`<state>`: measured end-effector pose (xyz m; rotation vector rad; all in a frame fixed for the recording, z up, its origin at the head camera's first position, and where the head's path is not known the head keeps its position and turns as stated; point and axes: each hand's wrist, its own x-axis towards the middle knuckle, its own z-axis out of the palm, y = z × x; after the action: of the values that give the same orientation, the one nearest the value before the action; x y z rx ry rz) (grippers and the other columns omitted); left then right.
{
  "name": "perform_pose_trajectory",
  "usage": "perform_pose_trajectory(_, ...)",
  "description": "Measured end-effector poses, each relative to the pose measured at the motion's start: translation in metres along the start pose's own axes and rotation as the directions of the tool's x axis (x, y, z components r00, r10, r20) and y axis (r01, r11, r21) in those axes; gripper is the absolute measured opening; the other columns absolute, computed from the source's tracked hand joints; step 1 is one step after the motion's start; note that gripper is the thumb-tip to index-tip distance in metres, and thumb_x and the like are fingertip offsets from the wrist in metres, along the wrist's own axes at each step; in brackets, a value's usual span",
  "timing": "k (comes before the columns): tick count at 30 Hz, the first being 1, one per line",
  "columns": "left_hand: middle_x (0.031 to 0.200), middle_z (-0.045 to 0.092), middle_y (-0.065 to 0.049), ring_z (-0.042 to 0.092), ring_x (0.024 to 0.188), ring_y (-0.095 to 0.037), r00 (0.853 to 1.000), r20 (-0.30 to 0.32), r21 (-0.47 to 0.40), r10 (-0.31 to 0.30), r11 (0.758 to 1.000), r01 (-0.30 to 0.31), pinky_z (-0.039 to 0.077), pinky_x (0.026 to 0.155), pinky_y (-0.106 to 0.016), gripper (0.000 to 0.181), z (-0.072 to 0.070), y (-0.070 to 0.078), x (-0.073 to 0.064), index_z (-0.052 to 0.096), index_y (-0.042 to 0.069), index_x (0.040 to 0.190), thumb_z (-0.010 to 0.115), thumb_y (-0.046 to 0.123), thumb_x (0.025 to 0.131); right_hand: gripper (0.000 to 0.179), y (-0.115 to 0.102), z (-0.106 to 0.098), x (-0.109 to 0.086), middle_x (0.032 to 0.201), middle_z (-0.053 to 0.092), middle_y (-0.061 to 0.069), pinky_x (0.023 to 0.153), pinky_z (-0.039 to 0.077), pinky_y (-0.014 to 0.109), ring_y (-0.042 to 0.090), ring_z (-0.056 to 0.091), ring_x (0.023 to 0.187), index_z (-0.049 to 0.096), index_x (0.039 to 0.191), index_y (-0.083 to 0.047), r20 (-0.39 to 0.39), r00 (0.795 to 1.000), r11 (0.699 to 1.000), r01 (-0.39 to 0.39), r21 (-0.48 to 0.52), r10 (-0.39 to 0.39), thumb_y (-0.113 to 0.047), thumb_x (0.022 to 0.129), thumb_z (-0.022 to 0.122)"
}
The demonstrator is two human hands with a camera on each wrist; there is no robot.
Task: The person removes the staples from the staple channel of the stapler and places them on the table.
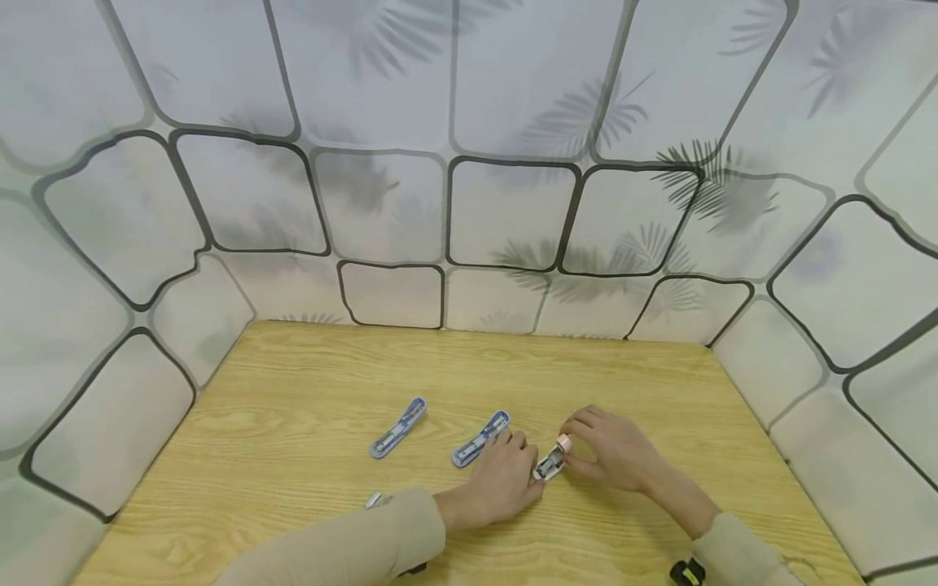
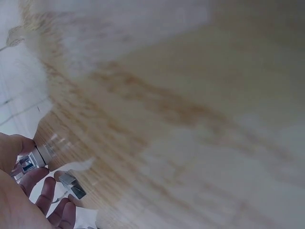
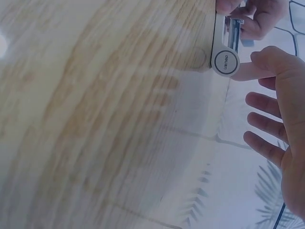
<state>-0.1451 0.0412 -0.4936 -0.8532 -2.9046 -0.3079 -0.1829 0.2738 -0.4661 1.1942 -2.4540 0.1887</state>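
A small white stapler [image 1: 548,465] with a pale pink end and grey metal inside lies between my two hands. My left hand [image 1: 501,482] grips its near end, thumb against the side, as the left wrist view also shows the stapler [image 2: 32,161] at the fingertips. At the far, pinkish end, my right hand [image 1: 614,448] pinches it between thumb and index finger; the other fingers are spread in the right wrist view. There, a round lettered badge marks the stapler's end [image 3: 226,63]. A blue stapler [image 1: 479,439], opened out flat, lies just beyond my left hand.
Another opened blue stapler [image 1: 397,428] lies farther left on the wooden table [image 1: 293,407]. A small silvery piece [image 1: 373,500] sits beside the left sleeve, partly hidden. Patterned fabric walls [image 1: 388,212] enclose the table's back and sides.
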Motion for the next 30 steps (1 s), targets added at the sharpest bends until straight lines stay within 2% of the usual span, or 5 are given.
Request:
perform_pose_trajectory(16, 0.094, 0.064, 0.004, 0.050, 0.086, -0.012, 1.000, -0.005, 0.008, -0.003, 1.000, 0.003, 0.045, 0.076, -0.027, 0.027, 0.002, 0.000, 0.001, 0.069, 0.020, 0.093, 0.075, 0.046, 0.093, 0.031, 0.007, 0.002, -0.003, 0.099, 0.073, -0.006, 0.072, 0.060, 0.029, 0.013, 0.070, 0.093, 0.071, 0.100, -0.022, -0.010, 0.998, 0.998, -0.059, 0.011, 0.059, -0.035, 0.078, 0.090)
perform_pose_trajectory(23, 0.095, 0.064, 0.004, 0.050, 0.087, -0.012, 1.000, 0.010, 0.020, -0.008, 1.000, 0.008, 0.044, 0.075, -0.026, 0.027, 0.000, 0.001, 0.001, 0.069, 0.020, 0.092, 0.074, 0.047, 0.094, 0.031, 0.015, 0.004, -0.007, 0.099, 0.074, -0.004, 0.073, 0.061, 0.030, 0.013, 0.071, 0.092, 0.073, 0.101, -0.019, 0.002, 0.996, 0.996, -0.089, -0.007, 0.089, -0.036, 0.080, 0.088)
perform_pose_trajectory(30, 0.097, 0.065, 0.004, 0.051, 0.088, -0.012, 1.000, 0.006, 0.034, -0.014, 0.999, 0.013, 0.045, 0.077, -0.026, 0.026, -0.003, 0.002, 0.000, 0.069, 0.021, 0.091, 0.073, 0.047, 0.093, 0.034, 0.022, 0.005, -0.009, 0.099, 0.075, -0.004, 0.073, 0.061, 0.031, 0.015, 0.071, 0.091, 0.074, 0.103, -0.018, 0.011, 0.996, 0.995, -0.086, -0.049, 0.087, -0.041, 0.081, 0.087)
